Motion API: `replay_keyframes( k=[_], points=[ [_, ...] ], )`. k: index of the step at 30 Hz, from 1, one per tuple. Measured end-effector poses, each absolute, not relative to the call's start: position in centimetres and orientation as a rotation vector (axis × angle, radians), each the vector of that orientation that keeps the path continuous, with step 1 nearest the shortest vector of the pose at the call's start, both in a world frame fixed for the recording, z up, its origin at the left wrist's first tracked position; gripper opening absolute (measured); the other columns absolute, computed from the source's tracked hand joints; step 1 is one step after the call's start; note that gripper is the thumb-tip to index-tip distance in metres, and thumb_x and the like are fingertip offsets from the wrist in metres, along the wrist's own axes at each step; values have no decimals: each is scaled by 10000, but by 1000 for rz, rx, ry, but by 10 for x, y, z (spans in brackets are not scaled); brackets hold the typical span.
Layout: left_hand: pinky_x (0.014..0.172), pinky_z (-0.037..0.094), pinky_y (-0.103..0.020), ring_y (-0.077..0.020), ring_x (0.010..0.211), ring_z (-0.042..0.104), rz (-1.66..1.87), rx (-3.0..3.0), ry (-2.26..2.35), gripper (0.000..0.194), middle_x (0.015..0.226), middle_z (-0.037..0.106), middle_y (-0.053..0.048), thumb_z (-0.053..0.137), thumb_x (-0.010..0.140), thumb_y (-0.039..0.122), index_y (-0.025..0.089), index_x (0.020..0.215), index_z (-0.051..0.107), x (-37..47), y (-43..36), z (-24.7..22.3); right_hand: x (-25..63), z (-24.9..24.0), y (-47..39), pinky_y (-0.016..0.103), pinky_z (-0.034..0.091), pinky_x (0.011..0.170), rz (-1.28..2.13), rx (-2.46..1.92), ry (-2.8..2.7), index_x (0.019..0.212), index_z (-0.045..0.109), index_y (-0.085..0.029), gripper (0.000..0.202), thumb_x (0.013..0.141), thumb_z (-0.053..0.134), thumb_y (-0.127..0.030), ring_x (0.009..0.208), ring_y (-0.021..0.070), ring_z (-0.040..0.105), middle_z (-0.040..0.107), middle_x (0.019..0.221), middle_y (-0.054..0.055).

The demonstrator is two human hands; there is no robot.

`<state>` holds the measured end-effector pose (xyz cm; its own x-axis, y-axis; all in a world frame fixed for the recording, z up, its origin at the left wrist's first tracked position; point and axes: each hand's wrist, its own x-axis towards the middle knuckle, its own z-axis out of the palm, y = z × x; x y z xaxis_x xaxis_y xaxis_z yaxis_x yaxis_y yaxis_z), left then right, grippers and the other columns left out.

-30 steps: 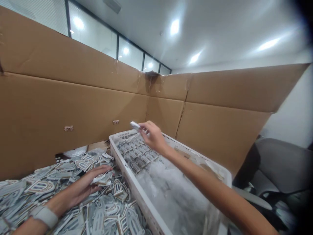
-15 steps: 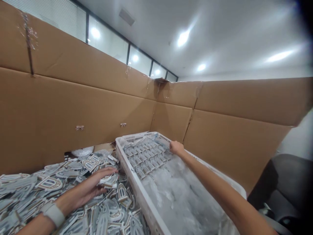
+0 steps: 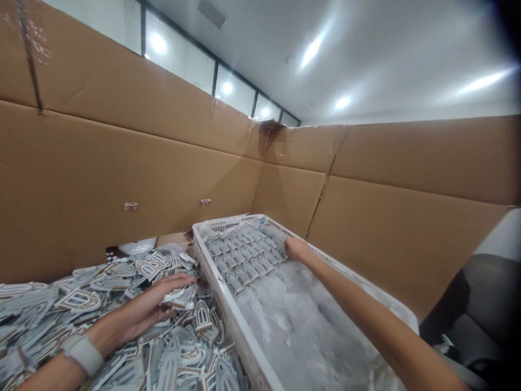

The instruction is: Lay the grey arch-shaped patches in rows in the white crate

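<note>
Holds the left hand (image 3: 160, 301) at eight o'clock from the middle of the view, with thumb and fingers bent around at least one arched piece (image 3: 181, 297), grey with pale edges. Wears a pale wristband (image 3: 83, 353) on that arm, farther out at eight. Leans low there over a loose heap of similar pieces (image 3: 49, 309), spread from six to past eight o'clock.

Reaches with the right hand (image 3: 296, 248) to five o'clock, with the right forearm (image 3: 358, 304) slanting in from four. Curls that hand at the near-right end of the rows of laid-out pieces (image 3: 244, 258), just inside the long right rim of a white basket (image 3: 236, 309). Cannot tell the grip there, loose or clasping something, because of the hidden fingertips.

Has those rows between six and seven o'clock, slanted side by side in the basket's far end, next to cloudy plastic sheeting (image 3: 293, 309) at five. Faces a left cardboard wall (image 3: 101, 157) at nine and a right cardboard wall (image 3: 415, 201) at three.
</note>
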<state>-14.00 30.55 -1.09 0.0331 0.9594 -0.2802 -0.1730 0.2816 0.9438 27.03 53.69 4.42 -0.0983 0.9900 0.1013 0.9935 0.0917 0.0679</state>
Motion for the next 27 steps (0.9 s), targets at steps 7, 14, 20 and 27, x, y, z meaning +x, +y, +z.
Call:
replay_keyframes(
  k=[7, 14, 20, 27],
  points=[
    [750, 475, -223, -216, 1143, 570, 1047, 883, 1223, 525, 1521, 606, 7, 879, 760, 580, 322, 1210, 799, -141, 306, -12, 270, 44, 534, 408, 522, 1059, -139, -2054, -2345, 919, 804, -168, 88, 840, 811, -206, 1144, 314, 710, 767, 1008, 125],
    [707, 467, -250, -229, 1071, 610, 1062, 911, 1225, 592, 1533, 584, -49, 890, 735, 588, 277, 1229, 791, -141, 308, -12, 276, 41, 530, 342, 512, 1031, -141, -2028, -2380, 944, 822, -175, 146, 819, 747, -167, 1158, 299, 711, 779, 1047, 125],
    [783, 502, -281, -288, 1232, 595, 1050, 941, 1223, 608, 1582, 551, -66, 860, 764, 605, 269, 1264, 779, -146, 310, -19, 275, 43, 524, 350, 526, 979, -196, -2000, -2427, 930, 827, -151, 140, 875, 702, -187, 1117, 312, 720, 785, 1037, 159],
    [729, 484, -250, -264, 1208, 584, 1055, 919, 1220, 564, 1588, 548, -45, 890, 732, 583, 273, 1196, 808, -142, 308, -14, 266, 53, 510, 369, 534, 927, -268, -1993, -2394, 964, 829, -159, 162, 891, 685, -174, 1058, 329, 728, 769, 1080, 159]
  ],
)
